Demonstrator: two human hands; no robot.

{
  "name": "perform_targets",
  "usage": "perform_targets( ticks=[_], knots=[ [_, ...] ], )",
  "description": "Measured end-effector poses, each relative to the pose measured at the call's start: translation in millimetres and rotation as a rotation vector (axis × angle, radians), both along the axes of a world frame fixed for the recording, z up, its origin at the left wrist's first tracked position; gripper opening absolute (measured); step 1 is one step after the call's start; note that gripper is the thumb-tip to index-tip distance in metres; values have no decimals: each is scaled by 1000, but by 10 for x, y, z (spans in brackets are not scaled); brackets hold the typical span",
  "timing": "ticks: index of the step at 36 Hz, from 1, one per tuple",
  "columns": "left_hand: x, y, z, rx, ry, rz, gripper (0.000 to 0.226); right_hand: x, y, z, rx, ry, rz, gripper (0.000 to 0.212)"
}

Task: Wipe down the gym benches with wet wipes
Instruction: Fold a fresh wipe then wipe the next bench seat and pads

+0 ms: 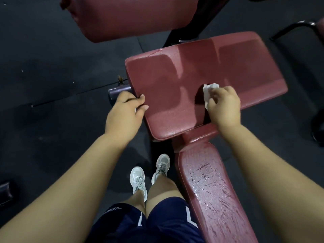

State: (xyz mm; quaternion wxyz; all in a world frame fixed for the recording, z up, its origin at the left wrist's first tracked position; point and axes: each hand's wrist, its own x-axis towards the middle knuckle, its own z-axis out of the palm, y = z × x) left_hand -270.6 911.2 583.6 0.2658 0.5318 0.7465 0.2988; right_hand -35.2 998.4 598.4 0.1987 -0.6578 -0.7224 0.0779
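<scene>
The wet wipe (209,91) is bunched up under the right hand (225,106), pressed onto the near-middle of the wide red pad (192,71). The fingers (214,95) are curled down and clamped on the wipe, with a bit of it poking out past the fingertips. It looks thin, floppy and light, so I reckon it'll ball up or slide out unless you keep a flat palm on it and pinch a fold.

The pad's vinyl shines in streaks, so it's probably damp and a bit slick. The left hand (125,111) grips the pad's left edge with its fingers (140,102) wrapped over the rim, which looks like bracing.

The narrow pad (210,190) nearest the person is cracked and peeling, and I'd guess the wipe could snag there. Another red pad (122,16) hangs above at the far side, and a dark roller (119,92) sticks out just beside the left hand. A black frame tube (289,28) curves off to the right. White shoes (140,179) stand on the black floor (52,67). Nothing's actually blocking the pad top.
</scene>
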Motion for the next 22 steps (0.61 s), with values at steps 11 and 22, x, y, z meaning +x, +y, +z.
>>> perform_targets(
  ticks=[11, 22],
  knots=[
    [37, 7, 11, -6, 102, -51, 28, -339, -799, -83, -101, 65, 679, 29],
    [140, 146, 141, 68, 57, -103, 21, -42, -370, -25, 34, 13, -149, 21]
  ],
)
